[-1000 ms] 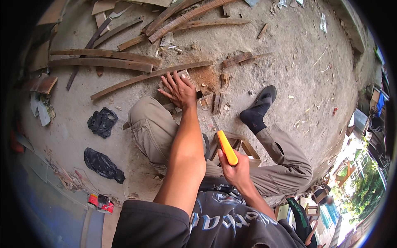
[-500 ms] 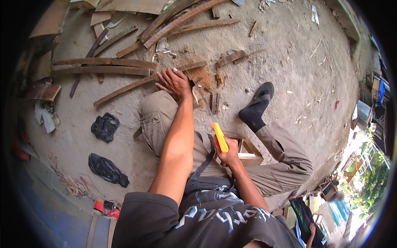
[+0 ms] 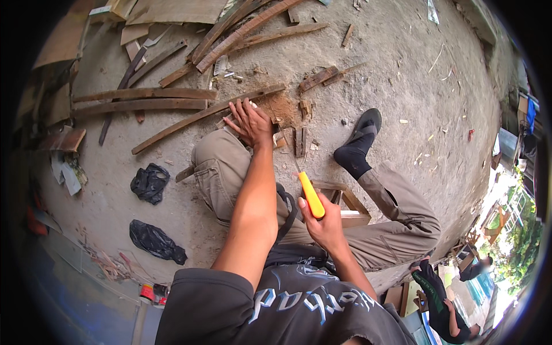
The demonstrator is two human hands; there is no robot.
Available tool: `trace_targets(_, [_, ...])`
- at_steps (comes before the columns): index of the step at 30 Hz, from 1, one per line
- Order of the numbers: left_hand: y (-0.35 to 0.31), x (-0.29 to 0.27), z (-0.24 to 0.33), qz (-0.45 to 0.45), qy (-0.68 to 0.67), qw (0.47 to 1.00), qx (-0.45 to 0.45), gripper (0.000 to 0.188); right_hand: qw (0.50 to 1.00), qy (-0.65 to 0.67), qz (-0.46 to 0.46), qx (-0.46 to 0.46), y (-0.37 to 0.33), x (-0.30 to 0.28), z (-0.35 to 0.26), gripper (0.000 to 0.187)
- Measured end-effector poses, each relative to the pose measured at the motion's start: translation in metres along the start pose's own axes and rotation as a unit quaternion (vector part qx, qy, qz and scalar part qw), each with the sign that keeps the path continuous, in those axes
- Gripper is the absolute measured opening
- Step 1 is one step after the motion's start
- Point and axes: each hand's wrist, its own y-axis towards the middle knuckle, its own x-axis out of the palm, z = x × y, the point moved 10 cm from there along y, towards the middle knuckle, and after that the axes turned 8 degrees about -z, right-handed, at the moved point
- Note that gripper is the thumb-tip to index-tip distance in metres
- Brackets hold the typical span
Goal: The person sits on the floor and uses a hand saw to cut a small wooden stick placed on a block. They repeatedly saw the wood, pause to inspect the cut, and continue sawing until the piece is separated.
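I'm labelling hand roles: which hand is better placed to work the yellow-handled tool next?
Probably the right hand: it grips the yellow handle, while the left hand is spread near the long wooden strip.

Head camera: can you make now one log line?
left hand: fingers spread by long brown wooden strip | right hand: grips yellow-handled thin-bladed tool | nearby: two crumpled black plastic bags
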Motion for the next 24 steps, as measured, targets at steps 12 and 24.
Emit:
trace_targets(12, [0.008,-0.004,-0.001,0.022,-0.007,0.999,-0.034,0.024,0.998,-0.014,-0.001,0.061,-0.052,-0.034,-0.031,0.022])
trace_targets(24, [0.004,0.003,-0.003,0.030,0.014,0.999,-0.024,0.028,0.999,-0.024,-0.026,0.035,0.019,-0.026,-0.036,0.023])
